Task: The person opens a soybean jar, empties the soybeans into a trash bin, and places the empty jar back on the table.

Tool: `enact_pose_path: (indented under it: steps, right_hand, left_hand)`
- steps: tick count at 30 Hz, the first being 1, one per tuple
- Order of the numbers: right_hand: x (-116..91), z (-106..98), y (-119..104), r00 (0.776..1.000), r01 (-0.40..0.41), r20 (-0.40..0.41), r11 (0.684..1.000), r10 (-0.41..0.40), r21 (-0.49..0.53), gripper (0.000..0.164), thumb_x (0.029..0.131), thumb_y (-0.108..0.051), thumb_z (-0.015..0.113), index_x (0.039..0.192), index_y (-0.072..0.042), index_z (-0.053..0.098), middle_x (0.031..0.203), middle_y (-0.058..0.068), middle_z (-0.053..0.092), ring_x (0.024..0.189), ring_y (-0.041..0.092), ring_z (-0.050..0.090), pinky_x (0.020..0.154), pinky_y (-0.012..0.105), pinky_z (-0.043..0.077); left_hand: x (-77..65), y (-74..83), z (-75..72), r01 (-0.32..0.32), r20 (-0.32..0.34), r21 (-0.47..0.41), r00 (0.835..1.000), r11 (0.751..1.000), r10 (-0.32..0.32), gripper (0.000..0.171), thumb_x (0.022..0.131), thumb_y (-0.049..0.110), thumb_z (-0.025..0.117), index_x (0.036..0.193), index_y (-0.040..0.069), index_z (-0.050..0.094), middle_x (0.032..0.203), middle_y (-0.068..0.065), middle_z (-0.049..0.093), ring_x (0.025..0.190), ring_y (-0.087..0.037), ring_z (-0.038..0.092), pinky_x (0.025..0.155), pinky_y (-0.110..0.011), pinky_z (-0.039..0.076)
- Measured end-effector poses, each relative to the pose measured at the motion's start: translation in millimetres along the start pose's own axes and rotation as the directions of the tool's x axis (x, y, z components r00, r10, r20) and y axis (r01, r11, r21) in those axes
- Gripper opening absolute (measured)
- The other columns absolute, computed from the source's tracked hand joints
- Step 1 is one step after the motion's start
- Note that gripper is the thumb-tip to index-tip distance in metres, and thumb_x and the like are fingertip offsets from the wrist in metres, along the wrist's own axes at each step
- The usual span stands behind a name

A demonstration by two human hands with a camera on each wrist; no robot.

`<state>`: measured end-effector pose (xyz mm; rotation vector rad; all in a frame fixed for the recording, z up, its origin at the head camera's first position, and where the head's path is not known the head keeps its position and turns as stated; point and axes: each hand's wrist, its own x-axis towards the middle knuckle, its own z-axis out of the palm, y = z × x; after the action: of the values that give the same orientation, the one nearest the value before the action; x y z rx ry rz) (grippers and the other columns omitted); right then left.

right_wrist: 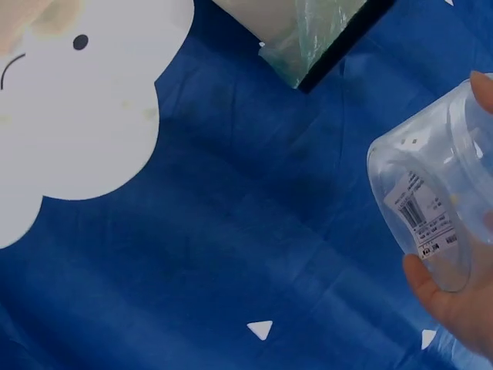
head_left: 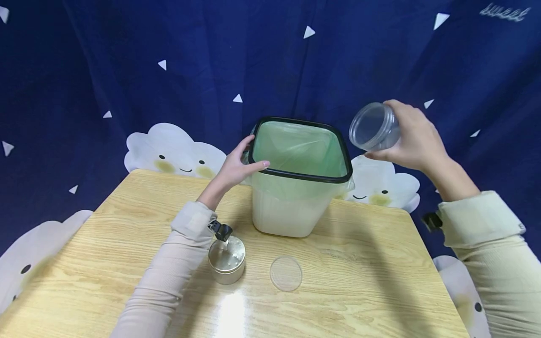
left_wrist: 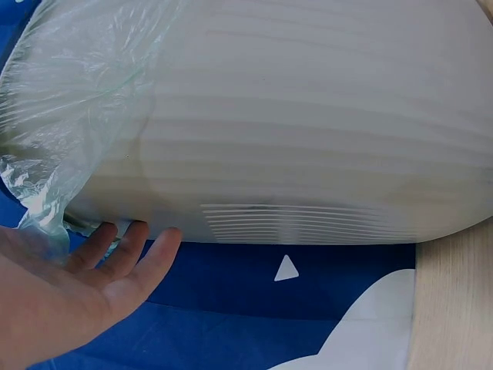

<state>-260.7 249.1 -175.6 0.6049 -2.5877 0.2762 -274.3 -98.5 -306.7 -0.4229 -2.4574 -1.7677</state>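
- The clear plastic jar [head_left: 374,126] is held in the air by the right hand [head_left: 416,136], tipped on its side with its open mouth turned toward the bin [head_left: 296,206] and just to the right of the bin's rim.
- It looks empty, thin-walled and light. I judge it stiff enough to keep its shape but likely to flex under a hard squeeze, and its smooth wall may be slippery.
- The right wrist view shows a barcode label [right_wrist: 422,216] on the jar's base [right_wrist: 431,223], with the thumb under the wall.
- The right grip is wrapped round the jar's body behind the threaded neck, fingers over the top and thumb below. That seems the soundest place to hold it, since the mouth stays free.
- The bin is white plastic with a black rim band [head_left: 302,174] clamping a pale green liner [head_left: 296,145]. It should be light and prone to sliding or tipping on the smooth counter [head_left: 359,281].
- The left hand [head_left: 238,164] steadies it. This grip is fairly open, thumb over the rim's left edge and fingers laid along the outer wall beside the loose liner.
- On the counter, in front of the bin, lie a round clear lid [head_left: 286,273] and a small metal tin [head_left: 227,259], apart from each other.
- Behind hangs a dark blue cloth [head_left: 270,61] printed with clouds.
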Motion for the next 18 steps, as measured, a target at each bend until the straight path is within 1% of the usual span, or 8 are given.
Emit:
enact_pose_path:
  steps: [2, 7, 13, 15, 18]
  right_hand:
    - [-6.3, 0.3, 2.5, 0.999, -0.029, -0.017, 0.999, 0.03, 0.037, 0.096, 0.051, -0.029, 0.087, 0.131, -0.005, 0.04, 0.12, 0.021, 0.049, 0.105, 0.038, 0.043, 0.081, 0.061, 0.036]
    - [-21.8, 4.6, 10.4, 0.995, -0.036, -0.083, 0.991, 0.047, 0.127, 0.097, 0.048, -0.024, 0.088, 0.131, -0.005, 0.041, 0.12, 0.02, 0.05, 0.104, 0.038, 0.044, 0.081, 0.059, 0.036]
    - [-41.7, 13.0, 13.1, 0.99, -0.085, -0.09, 0.971, 0.107, 0.222, 0.099, 0.048, -0.021, 0.089, 0.132, -0.008, 0.04, 0.119, 0.02, 0.051, 0.099, 0.037, 0.048, 0.077, 0.054, 0.036]
    - [-48.0, 16.3, 13.4, 0.988, -0.1, -0.092, 0.964, 0.126, 0.246, 0.099, 0.047, -0.019, 0.089, 0.132, -0.008, 0.04, 0.118, 0.02, 0.051, 0.098, 0.037, 0.048, 0.076, 0.053, 0.036]
    - [-56.6, 21.3, 14.0, 0.985, -0.111, -0.099, 0.958, 0.141, 0.264, 0.099, 0.046, -0.018, 0.089, 0.132, -0.008, 0.04, 0.117, 0.02, 0.052, 0.097, 0.037, 0.048, 0.075, 0.052, 0.036]
  left_hand:
    - [-0.2, -0.2, 0.0, 0.001, -0.001, -0.002, 1.0, 1.0, -0.001, 0.081, 0.077, 0.032, 0.07, 0.144, 0.02, 0.025, 0.143, -0.012, 0.03, 0.129, -0.024, 0.027, 0.103, -0.044, 0.027]
    - [-1.0, -0.1, -0.1, -0.001, -0.004, -0.01, 1.0, 1.0, 0.001, 0.082, 0.077, 0.033, 0.071, 0.144, 0.02, 0.026, 0.142, -0.012, 0.03, 0.129, -0.024, 0.028, 0.103, -0.043, 0.028]
    - [-1.2, 1.5, -0.3, 0.01, 0.002, -0.014, 1.0, 1.0, -0.01, 0.081, 0.078, 0.029, 0.07, 0.144, 0.019, 0.025, 0.143, -0.012, 0.028, 0.13, -0.024, 0.027, 0.103, -0.043, 0.027]
    - [-3.3, 5.9, -0.8, 0.015, 0.007, -0.015, 1.0, 1.0, -0.014, 0.08, 0.079, 0.026, 0.07, 0.145, 0.017, 0.024, 0.144, -0.014, 0.028, 0.13, -0.026, 0.026, 0.103, -0.044, 0.027]
    - [-11.3, 19.8, -1.5, 0.017, 0.011, -0.016, 1.0, 1.0, -0.016, 0.078, 0.08, 0.021, 0.068, 0.144, 0.011, 0.024, 0.143, -0.017, 0.027, 0.13, -0.028, 0.025, 0.104, -0.045, 0.026]
